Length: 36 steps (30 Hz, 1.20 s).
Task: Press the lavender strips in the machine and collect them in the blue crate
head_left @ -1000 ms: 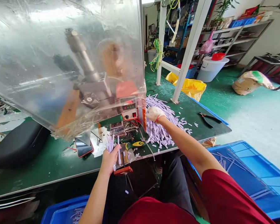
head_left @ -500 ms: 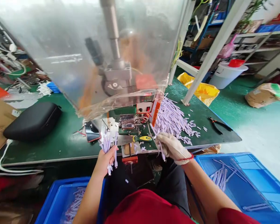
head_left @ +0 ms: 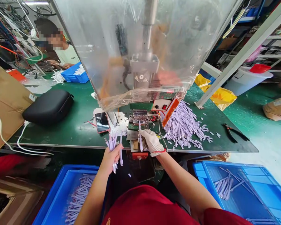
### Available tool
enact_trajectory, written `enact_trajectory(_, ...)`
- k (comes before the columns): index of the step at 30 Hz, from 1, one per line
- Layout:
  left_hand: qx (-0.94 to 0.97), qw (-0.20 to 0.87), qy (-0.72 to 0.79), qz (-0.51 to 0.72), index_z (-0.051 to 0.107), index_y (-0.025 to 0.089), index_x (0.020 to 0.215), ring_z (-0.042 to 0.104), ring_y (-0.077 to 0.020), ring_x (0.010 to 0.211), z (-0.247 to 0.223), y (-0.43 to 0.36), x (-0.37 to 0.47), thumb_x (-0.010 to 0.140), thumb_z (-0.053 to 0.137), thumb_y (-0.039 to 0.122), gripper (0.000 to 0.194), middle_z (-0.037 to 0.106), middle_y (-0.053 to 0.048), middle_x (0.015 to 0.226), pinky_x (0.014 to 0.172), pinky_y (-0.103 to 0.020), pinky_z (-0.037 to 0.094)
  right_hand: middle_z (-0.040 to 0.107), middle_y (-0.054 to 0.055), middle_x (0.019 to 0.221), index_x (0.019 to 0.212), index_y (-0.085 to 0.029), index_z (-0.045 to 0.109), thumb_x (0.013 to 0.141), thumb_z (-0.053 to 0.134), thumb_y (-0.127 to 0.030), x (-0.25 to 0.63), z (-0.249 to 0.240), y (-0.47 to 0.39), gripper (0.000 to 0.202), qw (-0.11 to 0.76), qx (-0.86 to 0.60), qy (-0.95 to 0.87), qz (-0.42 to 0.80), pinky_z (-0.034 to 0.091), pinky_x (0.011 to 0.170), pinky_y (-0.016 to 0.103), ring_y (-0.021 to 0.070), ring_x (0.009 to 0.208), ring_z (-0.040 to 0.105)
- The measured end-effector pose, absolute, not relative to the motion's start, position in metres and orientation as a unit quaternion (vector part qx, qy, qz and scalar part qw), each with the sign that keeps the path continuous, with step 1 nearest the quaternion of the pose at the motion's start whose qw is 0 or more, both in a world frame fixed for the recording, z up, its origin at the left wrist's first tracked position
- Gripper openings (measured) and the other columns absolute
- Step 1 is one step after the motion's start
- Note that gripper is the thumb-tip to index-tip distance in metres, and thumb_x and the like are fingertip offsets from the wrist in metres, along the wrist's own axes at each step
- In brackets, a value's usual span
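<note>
My bare left hand (head_left: pixel 111 157) is closed round a bundle of thin lavender strips (head_left: pixel 111 142) that look like short cable pieces; one strip (head_left: pixel 121 153) stands apart beside my fingertips. In a white knitted glove with a red cuff, my right hand (head_left: pixel 151 142) pinches a single lavender strip (head_left: pixel 140 144). That strip's far end reaches the small metal fixture (head_left: pixel 140 116) beneath the press (head_left: pixel 144 67). A scraper (head_left: pixel 132 135) lies mostly hidden behind the glove. To the right, a heap of lavender strips (head_left: pixel 184 126) rests on the green table.
A hazy plastic shield (head_left: pixel 103 62) hangs before the press. Pliers (head_left: pixel 234 132) lie right, a phone (head_left: pixel 102 122) and black case (head_left: pixel 48 106) left. Blue bins with strips stand low at left (head_left: pixel 53 190) and right (head_left: pixel 201 175). Another person (head_left: pixel 66 54) sits at back left.
My right hand has moved left from beside the heap to the fixture, bringing a strip. My left hand keeps its bundle. The view has turned left, showing another person.
</note>
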State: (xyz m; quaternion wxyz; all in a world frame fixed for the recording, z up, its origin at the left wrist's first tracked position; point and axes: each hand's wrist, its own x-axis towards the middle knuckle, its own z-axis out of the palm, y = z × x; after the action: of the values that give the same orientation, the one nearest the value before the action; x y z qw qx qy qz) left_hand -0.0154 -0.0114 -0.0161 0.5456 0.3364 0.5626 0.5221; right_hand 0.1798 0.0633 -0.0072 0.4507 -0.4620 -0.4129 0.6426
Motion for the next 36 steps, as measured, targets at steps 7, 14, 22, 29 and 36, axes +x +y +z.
enact_trajectory(7,0.335,0.553,0.561,0.517,0.065,0.014,0.077,0.030,-0.0030,0.031,-0.020,-0.011,-0.015,0.070,0.079,0.056,0.045,0.038,0.010,0.036,0.035,-0.015,0.019,0.061,0.000,0.050,0.067,-0.017,0.059,0.076,0.064,-0.051,0.178,-0.007,0.072,0.035,0.451,-0.448,-0.399,0.661,0.036,0.029,0.021,0.0115,0.031,0.050)
enact_trajectory(14,0.336,0.556,0.554,0.520,0.066,0.013,0.077,0.029,-0.0028,0.031,-0.017,-0.009,-0.015,0.069,0.079,0.054,0.044,0.037,0.011,0.037,0.034,-0.015,0.019,0.060,0.000,0.051,0.067,-0.018,0.058,0.075,0.066,-0.051,0.177,-0.004,0.071,0.035,0.456,-0.435,-0.385,0.674,0.036,0.029,0.021,0.0106,0.031,0.049)
enact_trajectory(22,0.420,0.547,0.543,0.479,0.068,0.014,0.074,0.026,-0.0031,0.035,-0.003,0.002,-0.016,0.069,0.081,0.047,0.035,0.037,0.010,0.041,0.036,-0.018,0.016,0.052,-0.005,0.052,0.070,-0.021,0.050,0.078,0.069,-0.055,0.189,0.007,0.064,0.040,0.453,-0.479,-0.430,0.617,0.034,0.032,0.020,0.0085,0.035,0.045)
enact_trajectory(29,0.566,0.478,0.548,0.389,0.069,0.015,0.067,0.057,-0.0126,0.058,0.021,0.013,-0.012,0.074,0.078,0.040,0.027,0.065,-0.001,0.062,0.055,-0.022,0.042,0.065,0.000,0.072,0.092,-0.018,0.065,0.084,0.067,-0.049,0.193,0.040,0.034,0.032,0.451,-0.414,-0.576,0.542,0.044,0.050,0.020,0.0099,0.053,0.056)
enact_trajectory(36,0.587,0.520,0.517,0.343,0.066,0.017,0.068,0.042,-0.0097,0.040,0.029,0.007,-0.014,0.077,0.076,0.041,0.027,0.050,0.003,0.043,0.043,-0.022,0.033,0.056,-0.001,0.056,0.074,-0.020,0.055,0.081,0.066,-0.054,0.208,0.037,0.043,0.036,0.557,-0.410,-0.435,0.576,0.036,0.040,0.020,0.0091,0.043,0.046)
